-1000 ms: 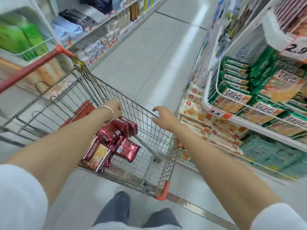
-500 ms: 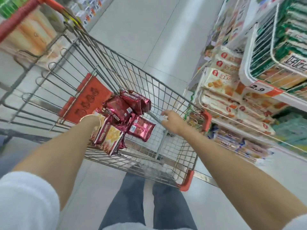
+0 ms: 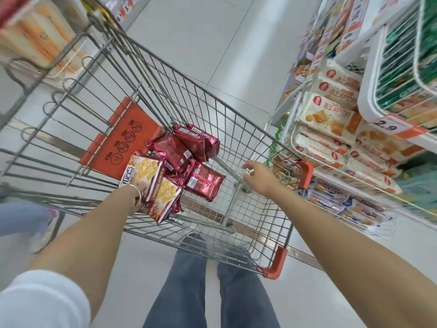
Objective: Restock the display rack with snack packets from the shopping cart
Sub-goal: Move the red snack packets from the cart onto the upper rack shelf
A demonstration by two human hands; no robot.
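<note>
Several dark red snack packets lie heaped in the wire shopping cart, near its orange child-seat flap. My left hand reaches into the heap, mostly hidden. It grips a cracker-print packet that stands tilted up. A second cracker-print packet leans beside it. My right hand hovers inside the cart near its right rim, fingers loosely curled, holding nothing. The white wire display rack stands at right with cream packets and green packets.
My legs in jeans stand behind the cart. Another person's leg and shoe are at the left. A shelf with orange packages is at the far left. A 2.9 price tag hangs on the rack. The tiled aisle floor runs ahead.
The view has tilted down towards the cart. My left hand has sunk into the heap and a cracker-print packet has risen. My right hand left the cart rim and moved inside.
</note>
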